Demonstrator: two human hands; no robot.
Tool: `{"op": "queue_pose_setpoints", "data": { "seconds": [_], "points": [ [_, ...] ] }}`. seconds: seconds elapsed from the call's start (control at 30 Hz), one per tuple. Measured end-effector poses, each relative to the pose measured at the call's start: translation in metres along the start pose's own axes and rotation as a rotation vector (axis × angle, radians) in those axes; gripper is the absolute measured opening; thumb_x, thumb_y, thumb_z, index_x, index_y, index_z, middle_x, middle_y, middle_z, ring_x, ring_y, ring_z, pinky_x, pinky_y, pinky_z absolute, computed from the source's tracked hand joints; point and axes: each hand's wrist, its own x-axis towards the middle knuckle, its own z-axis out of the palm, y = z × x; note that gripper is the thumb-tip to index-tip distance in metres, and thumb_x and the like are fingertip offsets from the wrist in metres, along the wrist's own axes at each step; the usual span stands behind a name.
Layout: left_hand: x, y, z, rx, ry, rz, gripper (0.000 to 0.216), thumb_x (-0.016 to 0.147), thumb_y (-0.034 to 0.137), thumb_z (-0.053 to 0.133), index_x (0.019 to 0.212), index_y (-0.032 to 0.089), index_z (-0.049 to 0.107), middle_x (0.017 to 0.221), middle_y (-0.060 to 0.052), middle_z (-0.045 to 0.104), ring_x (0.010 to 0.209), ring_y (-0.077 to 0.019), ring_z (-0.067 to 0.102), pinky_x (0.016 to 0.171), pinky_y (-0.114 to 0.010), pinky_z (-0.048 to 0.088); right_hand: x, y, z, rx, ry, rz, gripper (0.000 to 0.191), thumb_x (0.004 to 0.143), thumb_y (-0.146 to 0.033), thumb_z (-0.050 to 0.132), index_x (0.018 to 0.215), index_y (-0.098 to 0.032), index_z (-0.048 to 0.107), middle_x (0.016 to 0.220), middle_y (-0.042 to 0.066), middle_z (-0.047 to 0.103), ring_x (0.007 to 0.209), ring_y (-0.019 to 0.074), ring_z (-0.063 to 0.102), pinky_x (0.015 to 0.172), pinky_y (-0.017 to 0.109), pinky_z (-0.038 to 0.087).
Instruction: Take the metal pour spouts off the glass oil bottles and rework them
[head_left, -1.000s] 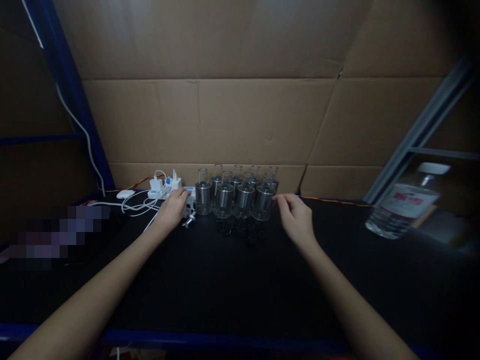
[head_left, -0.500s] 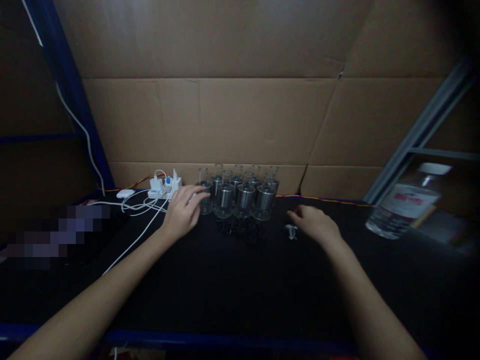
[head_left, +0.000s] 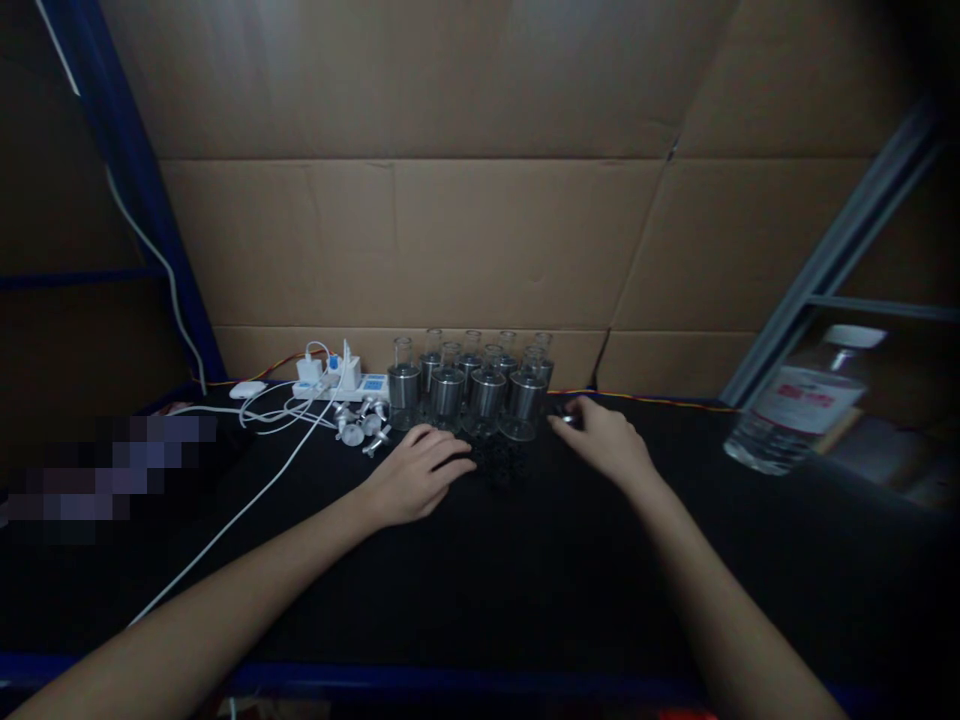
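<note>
My left hand hovers low over the black table with its fingers stretched and apart, holding nothing that I can see. Its fingertips are beside a loose pile of small black parts, partly hidden by the hand. My right hand has thumb and fingers closed on a small shiny metal piece, mostly covered by the fingers. Between the hands and the wall stand several clear glass bottles with narrow necks and silver metal bands. Left of them lie several small silver, funnel-shaped pieces.
A white power strip with plugs and tangled white cables lies at the left. A large clear bottle with a white cap stands at the right. A cardboard wall closes the back; a blue edge runs along the front.
My left hand has moved right and nearer to me, uncovering the silver pieces. My right hand has shifted slightly left; the small silver piece beside it is gone from its spot on the table.
</note>
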Motion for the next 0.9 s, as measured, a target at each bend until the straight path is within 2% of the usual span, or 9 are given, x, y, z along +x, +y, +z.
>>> {"op": "queue_pose_setpoints", "data": {
  "seconds": [0.07, 0.13, 0.3, 0.4, 0.57, 0.73, 0.8, 0.9],
  "points": [
    [0.0, 0.0, 0.001, 0.005, 0.03, -0.023, 0.042, 0.071, 0.007, 0.041, 0.111, 0.018, 0.043, 0.114, -0.009, 0.048, 0.106, -0.0211, 0.041, 0.089, -0.041, 0.031, -0.004, -0.012, 0.0, 0.211, 0.15, -0.134, 0.037, 0.073, -0.049, 0.041, 0.086, -0.016, 0.054, 0.066, 0.005, 0.057, 0.06, 0.0171, 0.054, 0.053, 0.027, 0.039],
    [0.0, -0.001, 0.002, 0.016, 0.079, -0.053, 0.045, 0.072, 0.007, 0.04, 0.115, 0.018, 0.038, 0.117, -0.009, 0.045, 0.108, -0.0214, 0.039, 0.089, -0.041, 0.031, -0.014, -0.029, 0.002, 0.408, 0.186, -0.275, 0.033, 0.075, -0.045, 0.042, 0.087, -0.016, 0.052, 0.063, 0.002, 0.055, 0.055, 0.0131, 0.051, 0.053, 0.025, 0.038],
    [-0.001, -0.002, 0.005, 0.042, 0.242, -0.055, 0.04, 0.078, 0.014, 0.041, 0.117, 0.02, 0.033, 0.119, -0.011, 0.042, 0.11, -0.0211, 0.038, 0.088, -0.041, 0.033, -0.045, -0.076, 0.009, 0.81, -0.031, -0.489, 0.024, 0.078, -0.038, 0.042, 0.086, -0.017, 0.049, 0.058, -0.003, 0.048, 0.052, 0.0098, 0.046, 0.05, 0.021, 0.036],
    [-0.001, -0.002, 0.005, 0.033, 0.281, -0.033, 0.039, 0.079, 0.022, 0.044, 0.116, 0.019, 0.032, 0.116, -0.012, 0.044, 0.108, -0.0206, 0.04, 0.087, -0.039, 0.035, -0.054, -0.087, 0.016, 0.999, -0.147, -0.52, 0.024, 0.083, -0.036, 0.033, 0.084, -0.017, 0.048, 0.058, -0.003, 0.048, 0.054, 0.0089, 0.046, 0.052, 0.021, 0.037],
    [0.0, -0.002, 0.005, 0.026, 0.242, -0.037, 0.038, 0.081, 0.025, 0.043, 0.116, 0.018, 0.032, 0.116, -0.012, 0.043, 0.107, -0.021, 0.041, 0.085, -0.039, 0.037, -0.051, -0.083, 0.027, 1.123, -0.299, -0.468, 0.029, 0.084, -0.04, 0.03, 0.082, -0.017, 0.047, 0.056, -0.004, 0.046, 0.049, 0.0077, 0.044, 0.047, 0.019, 0.036],
    [0.001, -0.003, 0.006, -0.004, 0.183, -0.069, 0.034, 0.082, 0.023, 0.04, 0.114, 0.015, 0.034, 0.112, -0.012, 0.047, 0.103, -0.0204, 0.044, 0.085, -0.038, 0.036, -0.055, -0.086, 0.03, 1.123, -0.458, -0.454, 0.033, 0.084, -0.043, 0.027, 0.084, -0.017, 0.046, 0.053, -0.004, 0.047, 0.04, 0.0066, 0.041, 0.037, 0.018, 0.031],
    [0.001, -0.003, 0.005, -0.012, 0.159, -0.075, 0.031, 0.081, 0.022, 0.04, 0.111, 0.014, 0.037, 0.108, -0.011, 0.05, 0.099, -0.0198, 0.046, 0.084, -0.037, 0.037, -0.056, -0.087, 0.03, 1.094, -0.461, -0.451, 0.034, 0.085, -0.043, 0.025, 0.08, -0.016, 0.046, 0.049, -0.005, 0.046, 0.038, 0.0066, 0.04, 0.036, 0.018, 0.03],
    [0.003, -0.002, 0.004, -0.033, 0.14, -0.115, 0.027, 0.08, 0.023, 0.041, 0.106, 0.014, 0.041, 0.101, -0.01, 0.053, 0.092, -0.0192, 0.048, 0.081, -0.036, 0.037, -0.054, -0.087, 0.029, 1.02, -0.36, -0.446, 0.035, 0.085, -0.041, 0.025, 0.075, -0.017, 0.048, 0.051, -0.004, 0.046, 0.04, 0.0065, 0.042, 0.039, 0.018, 0.033]
  ]
}}
